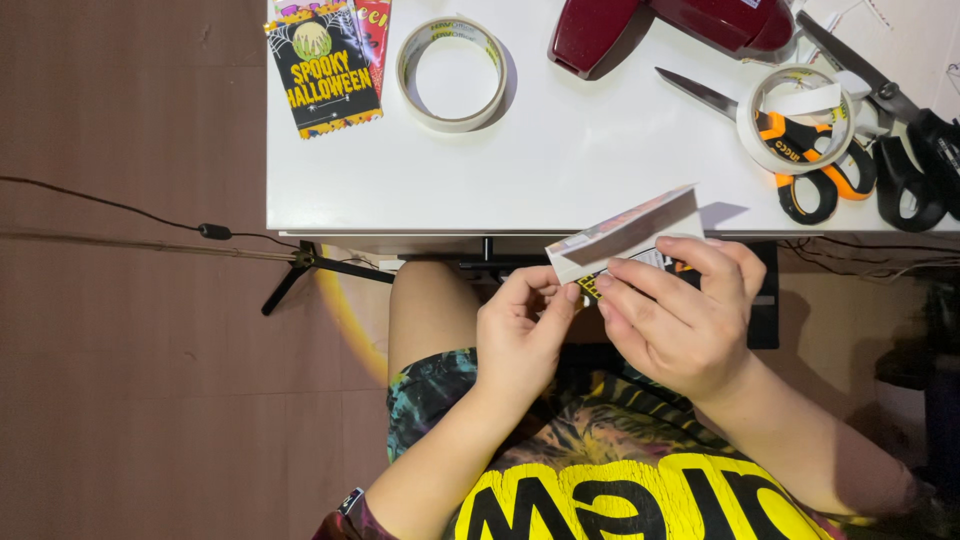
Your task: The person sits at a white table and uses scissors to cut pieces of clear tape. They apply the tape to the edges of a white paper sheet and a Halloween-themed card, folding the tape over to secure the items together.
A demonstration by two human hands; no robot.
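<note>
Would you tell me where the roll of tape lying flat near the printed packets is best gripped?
Judging by its pose, grip the roll of tape from above across its ring wall, one finger inside the open centre and the thumb outside. It lies flat on the white table, so its sides are free, preferably the near rim.

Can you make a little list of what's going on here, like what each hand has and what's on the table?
left hand: pinches the lower corner of the folded card
right hand: grips the folded card from the other side
card place: held up in front of the table edge
white table: tape roll, second tape roll lying on orange-handled scissors, black scissors, dark red tool, printed packets
</note>
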